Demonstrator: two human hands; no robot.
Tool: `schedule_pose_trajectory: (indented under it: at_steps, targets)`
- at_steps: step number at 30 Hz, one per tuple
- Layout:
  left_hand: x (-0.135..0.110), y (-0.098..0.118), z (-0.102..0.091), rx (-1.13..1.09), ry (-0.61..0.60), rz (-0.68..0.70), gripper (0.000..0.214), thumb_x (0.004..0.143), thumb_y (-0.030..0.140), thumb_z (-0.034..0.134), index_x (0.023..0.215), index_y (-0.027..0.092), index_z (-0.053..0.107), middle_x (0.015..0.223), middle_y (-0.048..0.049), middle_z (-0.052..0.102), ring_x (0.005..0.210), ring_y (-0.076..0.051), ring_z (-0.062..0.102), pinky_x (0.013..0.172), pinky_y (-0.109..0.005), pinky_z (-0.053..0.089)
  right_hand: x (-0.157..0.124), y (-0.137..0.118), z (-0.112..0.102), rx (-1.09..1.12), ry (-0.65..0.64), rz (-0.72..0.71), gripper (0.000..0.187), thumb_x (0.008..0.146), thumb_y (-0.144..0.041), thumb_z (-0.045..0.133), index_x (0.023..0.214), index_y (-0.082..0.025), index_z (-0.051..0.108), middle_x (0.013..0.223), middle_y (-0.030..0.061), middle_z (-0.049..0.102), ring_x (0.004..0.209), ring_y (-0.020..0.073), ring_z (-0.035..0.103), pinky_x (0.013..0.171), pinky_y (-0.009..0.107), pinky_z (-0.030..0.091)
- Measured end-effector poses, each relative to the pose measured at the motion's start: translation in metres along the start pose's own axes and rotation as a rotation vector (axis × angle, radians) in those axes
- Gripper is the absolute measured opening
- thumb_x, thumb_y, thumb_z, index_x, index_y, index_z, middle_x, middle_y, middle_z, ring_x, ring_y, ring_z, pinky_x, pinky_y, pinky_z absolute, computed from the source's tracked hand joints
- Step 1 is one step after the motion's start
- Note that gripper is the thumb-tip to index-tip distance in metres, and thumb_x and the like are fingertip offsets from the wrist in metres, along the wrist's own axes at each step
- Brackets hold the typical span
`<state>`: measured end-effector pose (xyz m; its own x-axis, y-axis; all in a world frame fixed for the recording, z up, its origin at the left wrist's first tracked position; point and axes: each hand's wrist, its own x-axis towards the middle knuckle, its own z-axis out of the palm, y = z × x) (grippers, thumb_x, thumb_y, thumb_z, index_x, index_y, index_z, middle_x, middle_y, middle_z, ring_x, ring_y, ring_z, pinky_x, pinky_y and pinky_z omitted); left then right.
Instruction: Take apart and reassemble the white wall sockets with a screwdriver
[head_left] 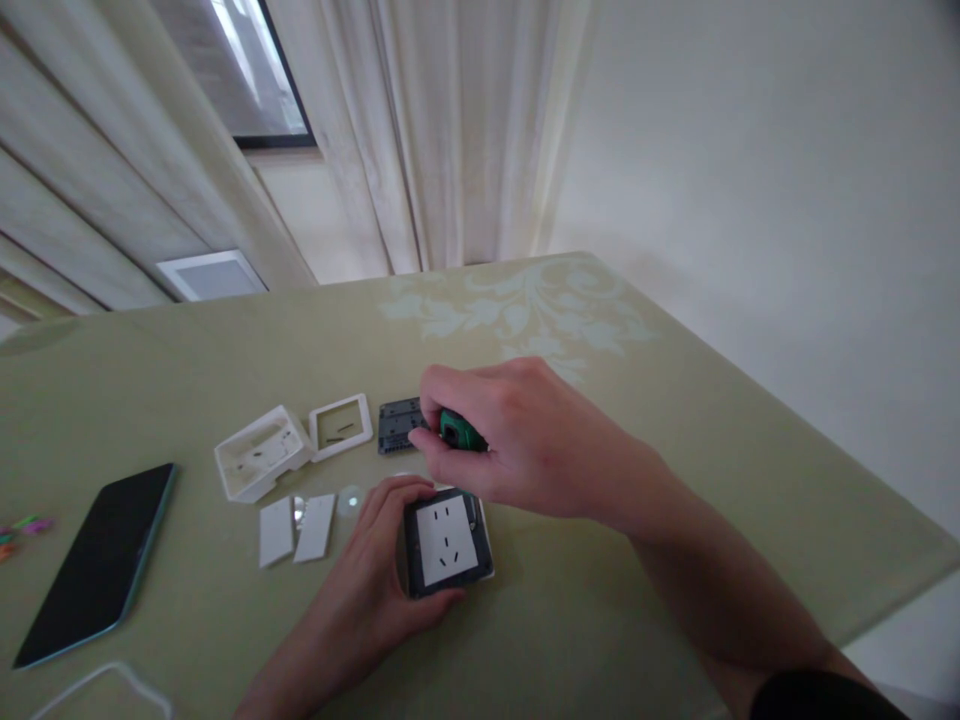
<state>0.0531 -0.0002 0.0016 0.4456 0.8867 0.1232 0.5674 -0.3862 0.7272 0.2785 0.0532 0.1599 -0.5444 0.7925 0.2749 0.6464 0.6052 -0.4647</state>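
A wall socket (448, 541) with a white slotted face and a dark surround lies low over the table. Around its left side and lower edge my left hand (386, 555) is closed, the thumb along the near edge. Above the socket's upper right corner, my right hand (517, 430) is wrapped round the green and black handle of a screwdriver (461, 432). Most of its shaft is hidden behind the hand, so I cannot tell exactly where the tip rests. Just past my right fingertips lies a dark grey plate (397, 424).
To the left are a white mounting box (255, 462), a white frame (365, 415) around small screws (340, 432), and two white cover plates (277, 533). A black tablet (105, 555) and a white cable (112, 668) lie farther left. The patterned tablecloth (712, 480) reaches toward the wall.
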Motion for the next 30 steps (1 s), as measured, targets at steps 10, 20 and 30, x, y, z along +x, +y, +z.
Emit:
schedule_pose_trajectory:
  at_steps: [10,20,30]
  targets:
    - [0.0,-0.002,-0.003,-0.004,-0.034,0.009,0.081,0.075,0.026,0.087,0.143,0.032,0.044,0.146,-0.0099,0.054,0.137,-0.038,0.056,0.111,-0.059,0.052,0.0,-0.001,0.0,0.009,0.019,-0.011,0.01,0.096,-0.024,0.064,0.088,-0.019,0.061,0.073,-0.0033,0.063,0.065,0.0105,0.051,0.064,0.027,0.029]
    - [-0.003,-0.01,0.002,-0.025,-0.014,0.018,0.083,0.077,0.03,0.088,0.147,0.036,0.044,0.145,-0.0083,0.058,0.135,-0.039,0.056,0.108,-0.062,0.053,-0.002,-0.004,0.004,-0.004,0.004,-0.081,0.011,0.1,-0.027,0.062,0.092,-0.019,0.061,0.078,-0.002,0.066,0.067,0.012,0.053,0.064,0.027,0.03]
    - [-0.003,-0.012,0.0,-0.039,-0.022,-0.004,0.095,0.073,0.034,0.093,0.155,0.041,0.045,0.146,-0.0092,0.061,0.128,-0.044,0.061,0.103,-0.065,0.057,-0.004,-0.008,0.006,-0.008,-0.024,-0.146,0.012,0.104,-0.029,0.059,0.097,-0.019,0.062,0.084,-0.0006,0.068,0.07,0.0125,0.053,0.067,0.027,0.034]
